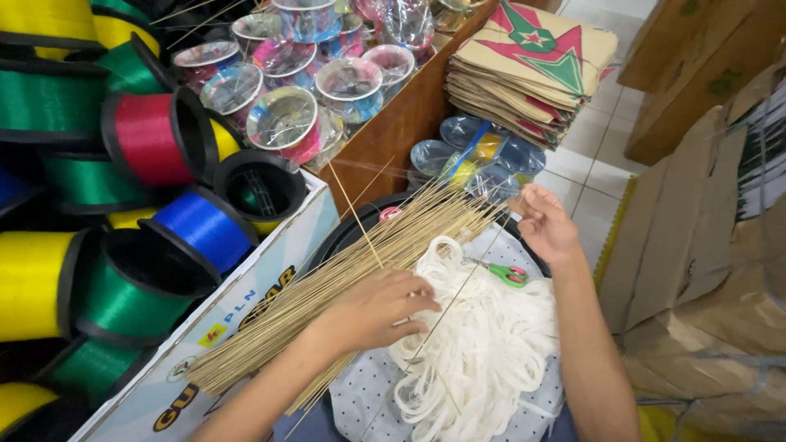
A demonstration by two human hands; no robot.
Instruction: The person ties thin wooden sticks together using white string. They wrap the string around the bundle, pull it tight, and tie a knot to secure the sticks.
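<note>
A long bundle of thin bamboo sticks (pixel 344 274) lies slantwise across a black round tray (pixel 344 233) and a cardboard box edge. My left hand (pixel 377 307) rests on the bundle's middle, fingers curled over one thin stick that runs up to the right. My right hand (pixel 547 225) pinches the far end of that stick near the bundle's tips. Beside my left hand a heap of white looped string (pixel 483 344) lies on a dotted cloth (pixel 364 389). Small green-and-pink scissors (pixel 506 273) lie between my hands.
Large spools of yellow, green, red and blue line (pixel 147 139) fill the left. Small clear reels (pixel 286 123) sit in a wooden box (pixel 401 115). A stack of folded paper kites (pixel 532 69) lies at top right. Cardboard boxes (pixel 704 229) stand on the right.
</note>
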